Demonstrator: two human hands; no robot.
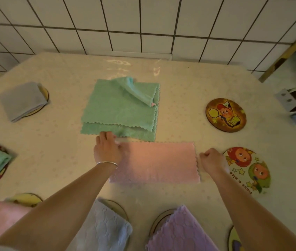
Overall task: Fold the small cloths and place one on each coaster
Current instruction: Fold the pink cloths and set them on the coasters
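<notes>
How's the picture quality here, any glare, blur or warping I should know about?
Head view: warm, dim light; glare on the shiny table near the wall; wide-angle lens bends the tile lines and the table's edges; the right border is smeared; the pink cloth and both hands stay fairly sharp.

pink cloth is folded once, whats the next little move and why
Probably fold the pink cloth in half again, left end over right. It lies as a long strip, the left hand already pinches its left end, and the right hand is at the other. Two coasters beside it are bare.
</notes>
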